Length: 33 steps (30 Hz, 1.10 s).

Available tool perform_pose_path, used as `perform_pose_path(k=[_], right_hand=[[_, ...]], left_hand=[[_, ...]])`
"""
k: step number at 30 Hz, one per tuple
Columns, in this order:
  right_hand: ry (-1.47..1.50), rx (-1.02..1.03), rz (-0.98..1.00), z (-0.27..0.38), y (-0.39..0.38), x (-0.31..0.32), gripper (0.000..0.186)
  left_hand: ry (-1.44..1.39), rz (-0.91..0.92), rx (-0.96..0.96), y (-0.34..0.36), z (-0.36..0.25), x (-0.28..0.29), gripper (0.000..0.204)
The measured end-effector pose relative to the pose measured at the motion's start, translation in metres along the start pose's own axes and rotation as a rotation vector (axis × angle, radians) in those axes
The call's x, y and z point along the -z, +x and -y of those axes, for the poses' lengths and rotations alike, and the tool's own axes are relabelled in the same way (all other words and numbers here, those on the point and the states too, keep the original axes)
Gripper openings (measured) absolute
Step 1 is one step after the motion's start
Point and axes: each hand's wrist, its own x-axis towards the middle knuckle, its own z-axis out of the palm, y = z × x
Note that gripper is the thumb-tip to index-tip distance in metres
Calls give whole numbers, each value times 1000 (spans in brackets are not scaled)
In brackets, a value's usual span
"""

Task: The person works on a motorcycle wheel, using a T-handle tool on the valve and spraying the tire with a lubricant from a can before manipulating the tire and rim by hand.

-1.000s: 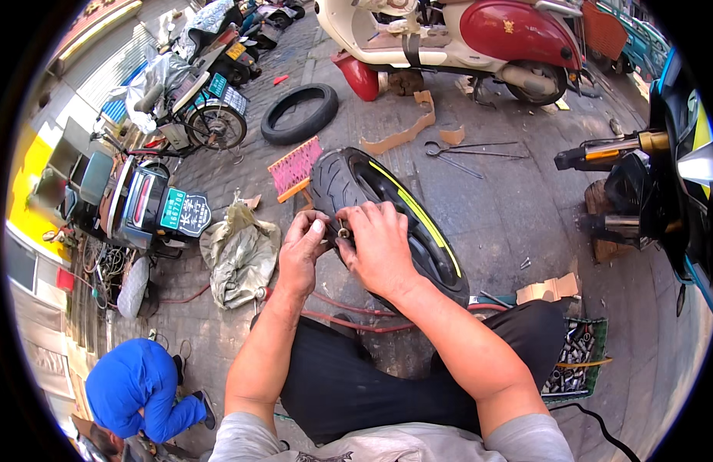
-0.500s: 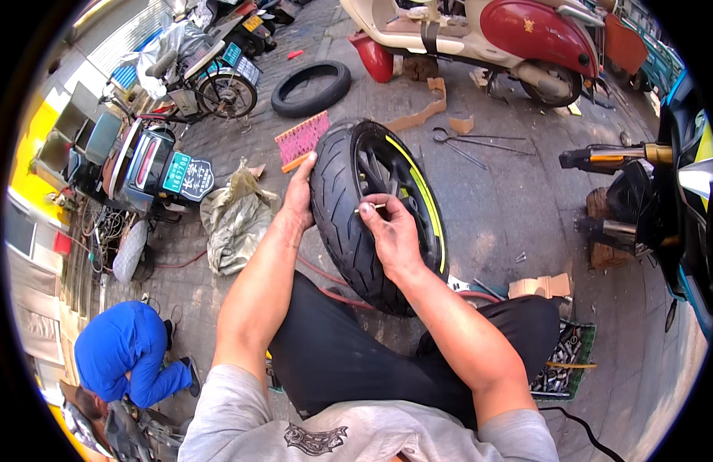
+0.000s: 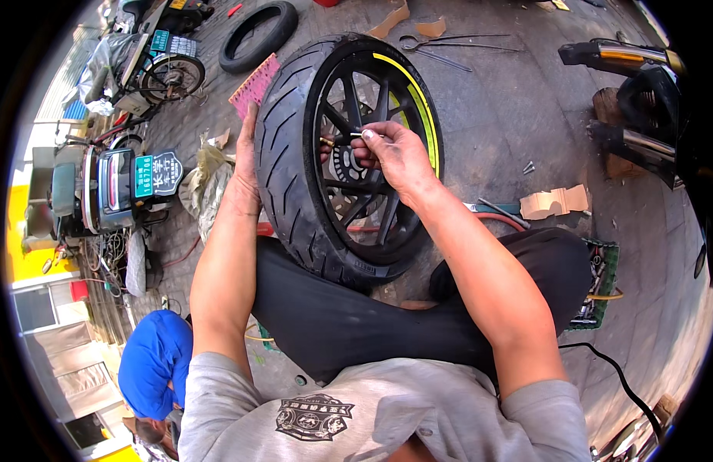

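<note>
A motorcycle wheel [image 3: 383, 100] with a black tyre [image 3: 289, 146], dark spokes and a yellow-green rim stripe stands upright against my legs. My left hand [image 3: 247, 158] grips the tyre's left side; its fingers are mostly hidden behind, with fingertips showing through the spokes by a small brass valve stem [image 3: 326, 142]. My right hand [image 3: 399, 158] is closed in front of the spokes. Thumb and forefinger pinch a thin pale stick-like piece [image 3: 356, 135], its tip toward the valve stem; its kind is too small to make out. Behind the spokes a brake disc [image 3: 347, 163] shows.
A loose tyre [image 3: 258, 37], a pink board [image 3: 253, 85], tongs-like metal tools [image 3: 456, 46] and torn cardboard [image 3: 555, 202] lie on the paving. A motorcycle fork [image 3: 634, 146] rests on wood at right. A socket tray [image 3: 599, 285] sits by my right knee. A person in blue [image 3: 155, 362] crouches at left.
The wheel appears nearer and larger, and more of its spoked face shows. My right hand has moved up with the view, still pinching the small piece. My left hand stays on the tyre.
</note>
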Motion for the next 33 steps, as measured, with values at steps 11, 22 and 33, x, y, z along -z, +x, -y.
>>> perform_pose_path(k=[11,22,33], right_hand=[[-183,236,-122,-14,-1,-13,13],[-558,421,-211,-8,-10,-21,9],[-646,570,-229,-7,-11,-19,9]], left_hand=[[-21,-12,-95,13,0,-2,99],[-48,7,-100,15,7,1,104],[-30,-19,-94,11,8,-11,107]])
